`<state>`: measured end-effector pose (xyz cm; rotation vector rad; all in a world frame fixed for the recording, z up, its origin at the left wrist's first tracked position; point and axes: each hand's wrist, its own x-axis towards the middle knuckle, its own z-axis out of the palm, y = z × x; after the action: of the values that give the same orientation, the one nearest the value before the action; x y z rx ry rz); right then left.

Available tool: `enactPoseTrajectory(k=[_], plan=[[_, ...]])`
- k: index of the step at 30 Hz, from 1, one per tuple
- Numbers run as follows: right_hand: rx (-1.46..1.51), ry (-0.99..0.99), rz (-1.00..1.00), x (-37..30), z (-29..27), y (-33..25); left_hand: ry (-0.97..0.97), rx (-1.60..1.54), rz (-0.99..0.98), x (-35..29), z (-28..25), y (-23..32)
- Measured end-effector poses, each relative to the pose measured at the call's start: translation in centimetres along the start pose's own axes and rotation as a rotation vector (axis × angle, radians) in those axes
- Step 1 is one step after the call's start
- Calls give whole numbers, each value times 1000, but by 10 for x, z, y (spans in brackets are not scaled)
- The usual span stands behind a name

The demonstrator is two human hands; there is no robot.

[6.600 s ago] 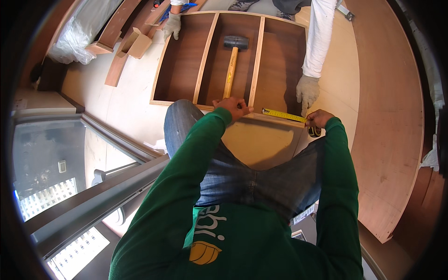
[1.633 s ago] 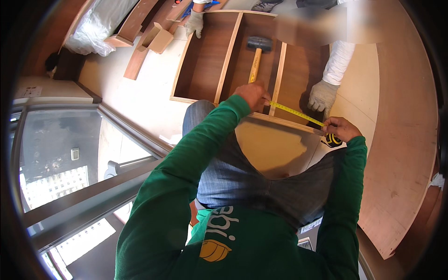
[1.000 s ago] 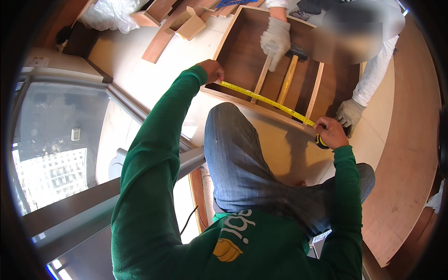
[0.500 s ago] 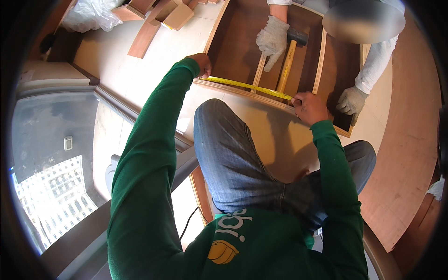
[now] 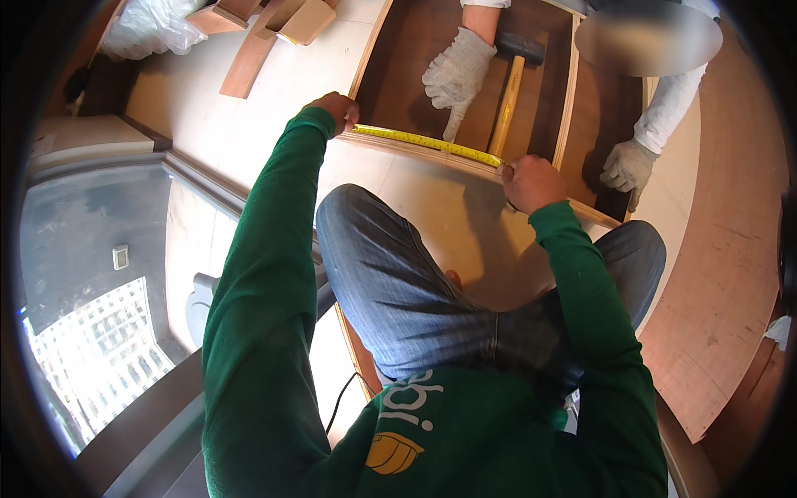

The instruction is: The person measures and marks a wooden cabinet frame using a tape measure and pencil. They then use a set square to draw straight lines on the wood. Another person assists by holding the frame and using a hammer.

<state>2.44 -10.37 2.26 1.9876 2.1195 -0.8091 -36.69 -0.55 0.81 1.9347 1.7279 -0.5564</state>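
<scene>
A yellow tape measure (image 5: 427,142) stretches along the near edge of a shallow brown wooden box frame (image 5: 407,153). My left hand (image 5: 336,110) is closed on its left end at the frame's near left corner. Near the middle of that edge, my right hand (image 5: 534,184) grips the other end; the tape case is mostly hidden under it. A mallet (image 5: 507,108) with a black head and wooden handle lies inside the frame. A co-worker's gloved hand (image 5: 458,70) reaches in, index finger down close to the tape. Their other gloved hand (image 5: 628,168) rests by the right side.
Wood strips and an open cardboard box (image 5: 307,21) lie at the far left, beside a clear plastic bag (image 5: 158,29). A long curved-looking wood panel (image 5: 706,274) lies on the right. A glass panel (image 5: 91,216) in a grey frame stands at left.
The co-worker's pointing hand has moved left and nearer to me, its fingertip coming down beside the tape. My right hand has shifted slightly left along the edge. The view has shifted a little.
</scene>
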Motion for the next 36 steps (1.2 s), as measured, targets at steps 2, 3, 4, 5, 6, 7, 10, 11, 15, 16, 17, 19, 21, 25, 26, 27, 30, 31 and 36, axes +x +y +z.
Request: enactPoseTrajectory(k=[2, 3, 4, 5, 6, 7, 10, 11, 15, 16, 17, 19, 21, 25, 26, 27, 30, 31, 36], plan=[[-8, 23, 19, 1, 4, 2, 12, -6, -40, -3, -1, 8], [-12, 34, 28, 2, 5, 2, 18, -4, -60, -6, -1, 13], [-9, 24, 32, 3, 6, 3, 24, -1, -81, -9, -2, 15], [-5, 15, 38, 4, 6, 4, 62, 16, -75, -10, 2, 13], [-1, 6, 39, 6, 6, 3, 101, 35, -72, -12, 7, 8], [1, -6, 40, 7, 6, 2, 141, 54, -68, -14, 12, 4], [11, -29, 45, 8, 5, 2, 164, 44, -94, -14, 18, 1], [17, -29, 44, 8, 5, 3, 174, 43, -96, -15, 20, 1], [27, -37, 26, 10, 4, 6, 184, 32, -105, -17, 21, 2], [26, -41, 23, 11, 5, 6, 178, 27, -107, -17, 20, 3], [25, -44, 21, 11, 5, 7, 168, 37, -117, -17, 19, 4], [30, -55, 25, 11, 3, 5, 150, 57, -136, -15, 17, 4], [45, -73, 39, 9, 1, 3, 151, 53, -140, -17, 17, 6], [67, -42, 40, 6, 4, 5, 152, 71, -142, -19, 19, 7], [71, -44, 46, 5, 3, 4, 149, 67, -151, -18, 20, 7], [77, -50, 51, 5, 3, 3, 142, 64, -163, -17, 20, 7], [56, -50, 30, 6, 6, 6, 132, 69, -167, -16, 19, 9], [54, -51, 28, 6, 6, 7, 129, 74, -163, -16, 19, 10], [62, -30, 3, -2, 8, 6, 150, 67, -129, -19, 27, 8]])
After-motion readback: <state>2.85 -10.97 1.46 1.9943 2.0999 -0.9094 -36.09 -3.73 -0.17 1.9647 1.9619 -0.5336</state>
